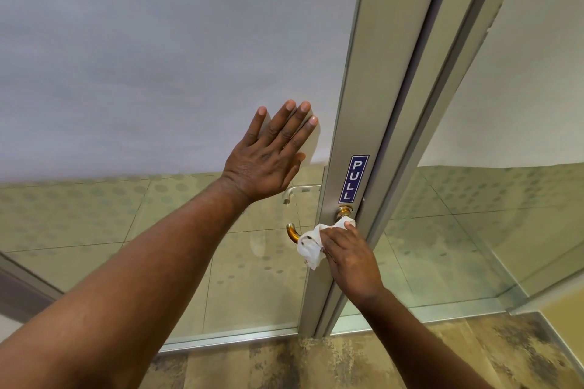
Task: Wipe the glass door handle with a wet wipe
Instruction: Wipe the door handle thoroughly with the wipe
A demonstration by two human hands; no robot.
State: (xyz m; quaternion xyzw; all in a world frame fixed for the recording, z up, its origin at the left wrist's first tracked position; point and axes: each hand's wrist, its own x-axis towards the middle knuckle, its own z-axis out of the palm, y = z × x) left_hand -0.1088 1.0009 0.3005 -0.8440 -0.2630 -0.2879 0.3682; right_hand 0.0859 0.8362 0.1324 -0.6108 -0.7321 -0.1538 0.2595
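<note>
My right hand (350, 257), grip folded around the wet wipe (311, 248), presses it onto the brass door handle (294, 234) below the PULL sticker (354, 178), while my left hand (268, 155) lies flat on the glass door (158, 73); wrapping the lever fully should clean best.

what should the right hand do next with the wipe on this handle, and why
Probably slide the wet wipe leftward along the handle toward its curved tip. The right hand holds the wipe over the lever's middle, while the brass tip is bare and likely unwiped. The left hand lies flat on the glass door, apparently bracing it.
</note>
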